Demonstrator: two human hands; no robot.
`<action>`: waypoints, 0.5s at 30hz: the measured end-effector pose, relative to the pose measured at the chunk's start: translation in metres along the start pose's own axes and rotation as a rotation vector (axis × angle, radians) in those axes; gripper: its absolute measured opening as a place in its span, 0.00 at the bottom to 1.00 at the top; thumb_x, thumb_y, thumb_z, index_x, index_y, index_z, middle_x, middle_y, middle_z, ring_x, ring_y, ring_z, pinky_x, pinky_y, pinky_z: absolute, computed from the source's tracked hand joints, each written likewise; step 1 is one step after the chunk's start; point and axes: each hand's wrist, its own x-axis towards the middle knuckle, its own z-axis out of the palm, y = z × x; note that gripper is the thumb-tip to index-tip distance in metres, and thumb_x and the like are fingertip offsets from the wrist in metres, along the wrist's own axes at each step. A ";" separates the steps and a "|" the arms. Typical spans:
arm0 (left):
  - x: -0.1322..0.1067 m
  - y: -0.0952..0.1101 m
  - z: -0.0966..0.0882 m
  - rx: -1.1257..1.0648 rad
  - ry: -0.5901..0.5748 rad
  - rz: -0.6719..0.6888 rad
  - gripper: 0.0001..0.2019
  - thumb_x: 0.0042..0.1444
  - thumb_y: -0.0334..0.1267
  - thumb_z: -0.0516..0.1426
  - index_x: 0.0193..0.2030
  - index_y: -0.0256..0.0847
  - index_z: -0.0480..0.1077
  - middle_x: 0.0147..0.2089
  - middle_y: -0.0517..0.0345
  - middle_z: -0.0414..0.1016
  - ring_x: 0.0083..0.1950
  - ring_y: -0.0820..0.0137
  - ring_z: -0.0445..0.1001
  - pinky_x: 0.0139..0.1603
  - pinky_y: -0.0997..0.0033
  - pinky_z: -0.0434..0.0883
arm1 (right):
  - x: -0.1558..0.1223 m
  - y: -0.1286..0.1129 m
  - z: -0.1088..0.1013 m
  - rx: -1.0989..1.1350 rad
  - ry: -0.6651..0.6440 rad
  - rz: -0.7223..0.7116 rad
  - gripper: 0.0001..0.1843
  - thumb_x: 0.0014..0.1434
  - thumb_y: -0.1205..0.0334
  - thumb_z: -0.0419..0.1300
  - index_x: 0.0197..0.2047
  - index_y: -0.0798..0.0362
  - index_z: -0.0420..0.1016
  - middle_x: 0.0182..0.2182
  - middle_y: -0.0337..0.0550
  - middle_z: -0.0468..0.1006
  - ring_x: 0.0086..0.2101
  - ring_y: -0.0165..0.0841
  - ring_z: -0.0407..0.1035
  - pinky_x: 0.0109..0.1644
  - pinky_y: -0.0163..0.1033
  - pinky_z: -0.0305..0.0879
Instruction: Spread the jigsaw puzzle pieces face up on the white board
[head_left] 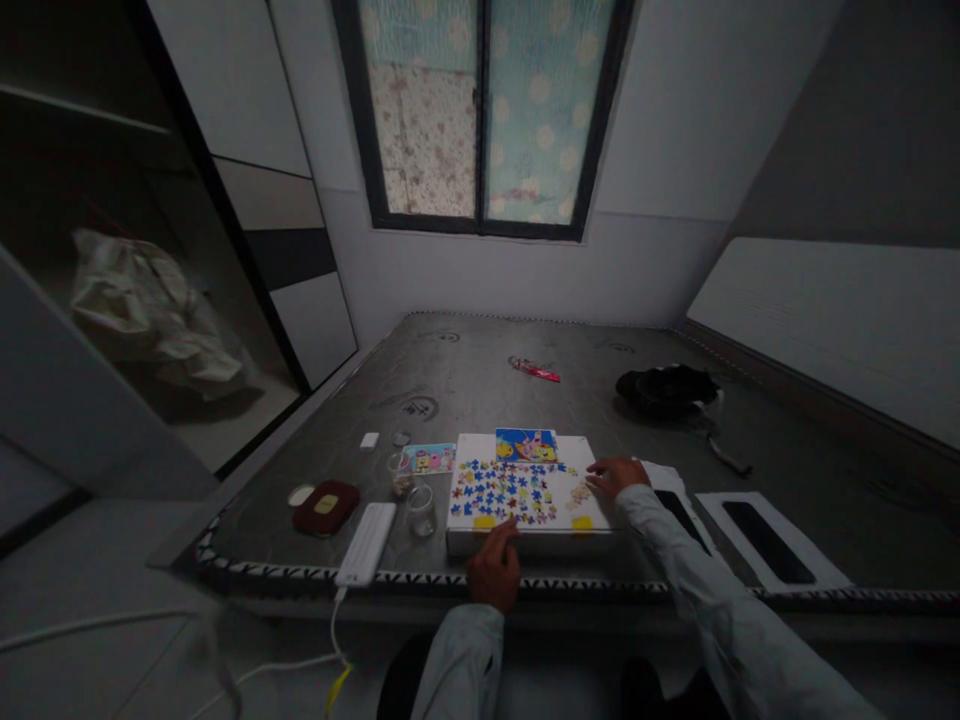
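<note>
A white board [570,450] lies on the grey mat with several loose blue, yellow and red puzzle pieces [506,492] scattered over it. A partly built cartoon picture [526,444] sits at its far edge. My left hand [495,570] rests at the board's near edge with fingers curled, fingertips touching a piece near the front. My right hand [615,474] lies over the board's right side, fingers bent down onto pieces there. What either hand holds is too small to see.
A printed picture card [429,458], two small glass jars [420,508], a dark red case [325,506] and a white power strip [366,543] lie left of the board. Two white trays with dark insets [765,542] sit right. A black object [664,388] and a red wrapper [535,370] lie further back.
</note>
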 end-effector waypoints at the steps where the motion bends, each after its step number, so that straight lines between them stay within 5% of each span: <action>1: 0.000 0.001 0.000 -0.001 0.008 -0.001 0.17 0.57 0.24 0.49 0.42 0.44 0.77 0.51 0.58 0.83 0.52 0.70 0.82 0.53 0.70 0.80 | 0.000 0.001 0.002 0.012 -0.006 0.006 0.15 0.60 0.52 0.63 0.49 0.42 0.83 0.47 0.43 0.84 0.52 0.42 0.73 0.58 0.49 0.62; 9: 0.003 0.007 -0.003 0.001 0.012 0.010 0.17 0.56 0.24 0.49 0.41 0.43 0.77 0.50 0.57 0.84 0.50 0.69 0.83 0.51 0.70 0.80 | 0.004 0.000 0.014 0.079 0.002 0.095 0.11 0.55 0.51 0.67 0.40 0.44 0.84 0.44 0.41 0.85 0.46 0.39 0.77 0.51 0.43 0.68; 15: 0.000 0.003 0.001 0.014 0.004 -0.016 0.17 0.57 0.24 0.49 0.41 0.44 0.77 0.51 0.56 0.83 0.51 0.69 0.83 0.51 0.70 0.80 | 0.002 -0.018 0.007 0.058 0.013 0.016 0.14 0.63 0.53 0.59 0.47 0.43 0.83 0.43 0.40 0.86 0.42 0.36 0.78 0.47 0.40 0.68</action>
